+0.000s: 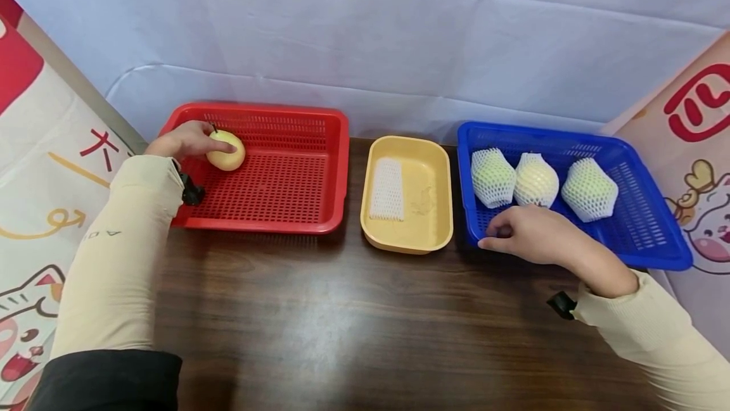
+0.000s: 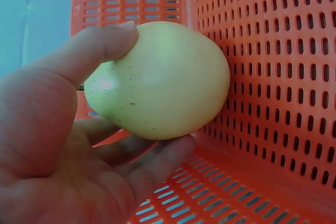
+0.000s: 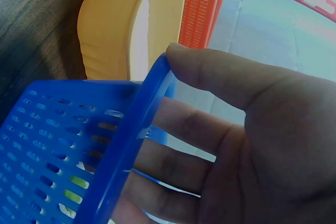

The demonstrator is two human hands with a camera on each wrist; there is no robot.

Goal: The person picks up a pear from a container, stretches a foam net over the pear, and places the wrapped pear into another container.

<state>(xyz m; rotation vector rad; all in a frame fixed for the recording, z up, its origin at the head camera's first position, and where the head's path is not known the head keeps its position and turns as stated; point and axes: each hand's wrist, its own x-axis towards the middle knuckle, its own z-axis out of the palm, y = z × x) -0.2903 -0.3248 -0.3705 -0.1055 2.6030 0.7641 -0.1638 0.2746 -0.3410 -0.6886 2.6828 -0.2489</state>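
In the head view my left hand (image 1: 181, 140) holds a yellow pear (image 1: 228, 151) over the left end of the red basket (image 1: 274, 227). The left wrist view shows the thumb on top of the pear (image 2: 163, 82) and fingers beneath it, with its stem toward the palm. My right hand (image 1: 538, 237) grips the front rim of the blue basket (image 1: 644, 233) near its left corner. Its thumb lies at the rim's outside and the fingers reach inside, as seen in the right wrist view. Three pears in foam nets (image 1: 590, 189) lie in the blue basket.
Between the baskets stands a yellow tray (image 1: 430, 170) with a flat white foam net (image 1: 387, 189) in it. All three containers rest on a dark wooden table (image 1: 342, 316), with a pale cloth (image 1: 365, 31) behind and printed panels at both sides.
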